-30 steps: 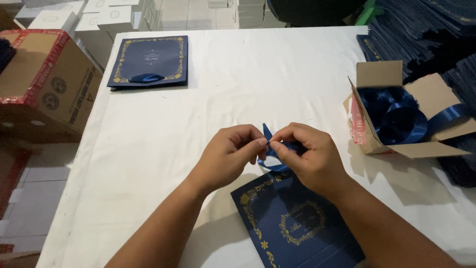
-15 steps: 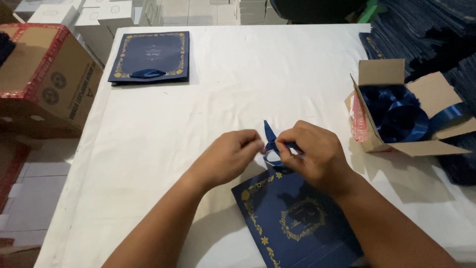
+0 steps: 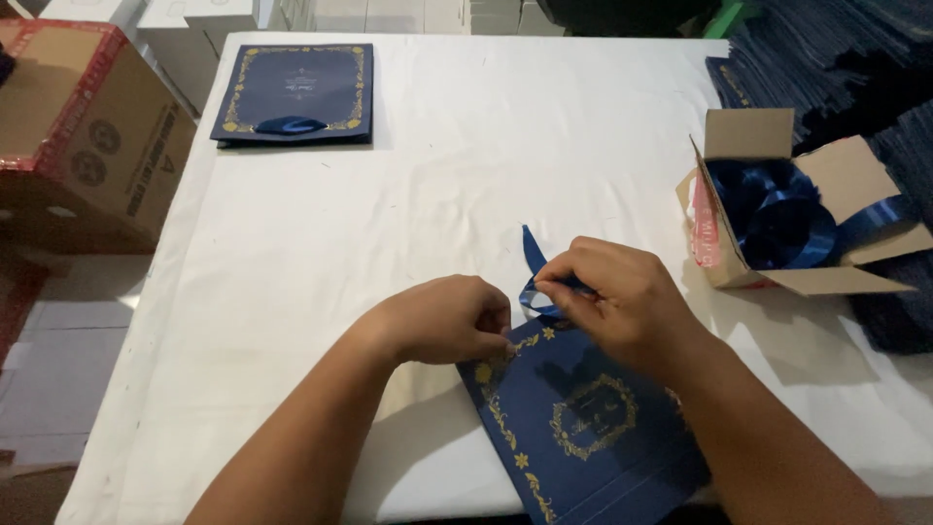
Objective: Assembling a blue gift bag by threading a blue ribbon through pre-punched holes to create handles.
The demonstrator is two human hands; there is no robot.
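Observation:
A flat navy paper bag [image 3: 583, 418] with gold ornament lies at the near edge of the white table [image 3: 389, 224]. My left hand [image 3: 442, 319] presses on the bag's upper left corner with curled fingers. My right hand [image 3: 612, 301] pinches a blue satin ribbon [image 3: 535, 261] at the bag's top edge; one ribbon end sticks up toward the far side. Part of the ribbon is hidden under my right fingers.
A second navy bag with a ribbon handle [image 3: 294, 92] lies at the far left of the table. A small open cardboard box of blue ribbon [image 3: 777, 209] stands at the right. A large cardboard box [image 3: 78, 136] sits left of the table. Stacks of dark bags [image 3: 855, 58] lie far right.
My left hand has slid from the ribbon down to the bag's corner. My right hand keeps the ribbon pinched and has shifted a little to the right.

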